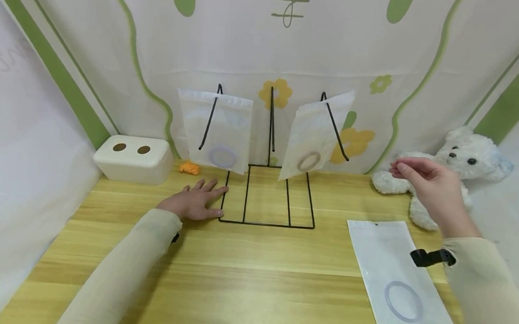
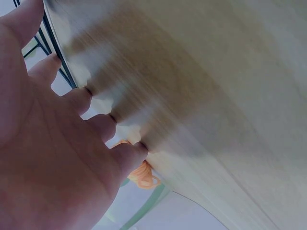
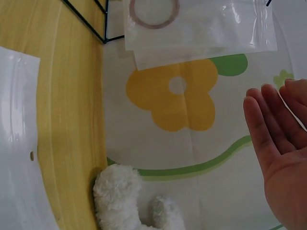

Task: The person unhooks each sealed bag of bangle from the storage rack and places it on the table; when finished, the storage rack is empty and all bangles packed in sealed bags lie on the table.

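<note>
A black wire display rack [image 1: 266, 224] stands on the table with a white, partly clear bag [image 1: 234, 125] on its left hook and another bag [image 1: 308, 135] on its right hook. Each holds a ring-shaped bangle. The middle hook bears no bag. My left hand [image 1: 195, 201] lies with fingers spread at the rack base's left side, thumb and index finger touching the wire. Raised at the right, my right hand [image 1: 434, 187] has loosely bent fingers and holds nothing. Below it, a third bag [image 1: 374, 260] with a pale bangle [image 1: 387, 297] lies flat on the table.
A white box [image 1: 132, 165] with two round holes stands at the back left, a small orange object [image 1: 189, 167] beside it. A white plush bear [image 1: 463, 156] sits at the back right, behind my right hand. A flower-patterned curtain [image 1: 195, 42] hangs behind the table.
</note>
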`<state>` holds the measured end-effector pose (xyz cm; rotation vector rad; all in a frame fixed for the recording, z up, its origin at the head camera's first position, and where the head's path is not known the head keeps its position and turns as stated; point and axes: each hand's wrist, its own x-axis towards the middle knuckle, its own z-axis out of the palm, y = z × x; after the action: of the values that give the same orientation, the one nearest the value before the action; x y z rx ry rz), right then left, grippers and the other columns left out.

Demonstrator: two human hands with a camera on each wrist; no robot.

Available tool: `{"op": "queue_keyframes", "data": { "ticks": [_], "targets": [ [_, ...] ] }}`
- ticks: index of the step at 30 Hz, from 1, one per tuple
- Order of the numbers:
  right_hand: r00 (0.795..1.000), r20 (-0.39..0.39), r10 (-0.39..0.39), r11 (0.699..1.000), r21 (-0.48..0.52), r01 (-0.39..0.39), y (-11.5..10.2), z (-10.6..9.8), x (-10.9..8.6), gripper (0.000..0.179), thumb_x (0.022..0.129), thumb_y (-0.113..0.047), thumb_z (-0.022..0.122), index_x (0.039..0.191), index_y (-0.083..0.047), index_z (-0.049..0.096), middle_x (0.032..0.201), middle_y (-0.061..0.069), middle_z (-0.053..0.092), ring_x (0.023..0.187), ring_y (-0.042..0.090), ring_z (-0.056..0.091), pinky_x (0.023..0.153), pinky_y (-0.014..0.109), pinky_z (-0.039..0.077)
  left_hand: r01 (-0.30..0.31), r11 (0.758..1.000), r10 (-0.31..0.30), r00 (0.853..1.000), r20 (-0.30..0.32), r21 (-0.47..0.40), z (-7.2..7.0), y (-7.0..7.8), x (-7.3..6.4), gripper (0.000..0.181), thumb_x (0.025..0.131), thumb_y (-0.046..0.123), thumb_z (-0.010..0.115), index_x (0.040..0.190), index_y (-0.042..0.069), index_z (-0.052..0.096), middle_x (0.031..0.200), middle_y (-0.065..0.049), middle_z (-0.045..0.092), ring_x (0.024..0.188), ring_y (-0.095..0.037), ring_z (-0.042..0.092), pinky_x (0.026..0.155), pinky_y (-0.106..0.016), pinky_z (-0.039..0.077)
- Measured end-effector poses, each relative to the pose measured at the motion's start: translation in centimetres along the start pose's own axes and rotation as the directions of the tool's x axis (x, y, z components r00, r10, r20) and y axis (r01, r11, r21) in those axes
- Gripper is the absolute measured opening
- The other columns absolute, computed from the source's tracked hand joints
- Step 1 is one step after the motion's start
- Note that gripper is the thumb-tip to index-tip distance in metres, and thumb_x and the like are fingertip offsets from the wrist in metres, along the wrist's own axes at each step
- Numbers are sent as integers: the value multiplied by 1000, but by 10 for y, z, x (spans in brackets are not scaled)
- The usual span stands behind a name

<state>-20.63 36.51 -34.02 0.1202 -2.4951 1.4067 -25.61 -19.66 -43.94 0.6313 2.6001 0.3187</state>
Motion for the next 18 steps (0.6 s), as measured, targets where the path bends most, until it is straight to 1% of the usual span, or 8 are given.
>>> {"op": "queue_keyframes", "data": {
  "ticks": [5, 8, 12, 16, 18],
  "targets": [
    [1000, -21, 8, 999, 48, -7, -14, 12, 13, 42, 105, -31, 72, 133, 1, 72, 109, -19, 81, 95, 0, 79, 86, 10, 58, 5, 1000, -5, 1000, 1, 1, 1, -1, 0, 81, 109, 60, 54, 175, 28, 18, 183, -18, 5, 166, -53, 3, 127, -81, 7],
    [999, -36, -12, 993, 116, 17, -20, 21, 22, 42, 104, -28, 73, 132, 3, 72, 106, -18, 81, 93, 1, 80, 85, 12, 60, 8, 1000, -8, 1000, 2, -2, 1, -2, 1, 81, 109, 60, 54, 175, 29, 18, 183, -18, 5, 166, -53, 3, 127, -81, 7],
    [998, -39, -54, 966, 252, 62, -26, 33, 34, 40, 103, -21, 75, 129, 8, 71, 106, -10, 83, 93, 5, 80, 87, 14, 61, 7, 1000, -7, 1000, -2, 3, 2, -2, 1, 81, 109, 60, 54, 175, 29, 19, 183, -18, 5, 167, -53, 3, 128, -80, 7],
    [995, -55, -82, 956, 279, 94, -29, 45, 46, 37, 103, -20, 75, 126, 9, 72, 105, -7, 83, 93, 7, 80, 90, 13, 60, 5, 1000, -5, 1000, -6, 7, 2, -2, 2, 81, 109, 61, 54, 175, 29, 19, 183, -18, 6, 167, -53, 4, 127, -80, 8],
    [993, -71, -99, 943, 312, 116, -30, 51, 52, 35, 103, -17, 75, 124, 10, 73, 104, -6, 83, 92, 7, 80, 89, 14, 60, 6, 1000, -6, 1000, -6, 7, 2, -2, 2, 81, 109, 61, 54, 175, 30, 19, 183, -18, 6, 167, -53, 4, 127, -80, 8]
  ]
}}
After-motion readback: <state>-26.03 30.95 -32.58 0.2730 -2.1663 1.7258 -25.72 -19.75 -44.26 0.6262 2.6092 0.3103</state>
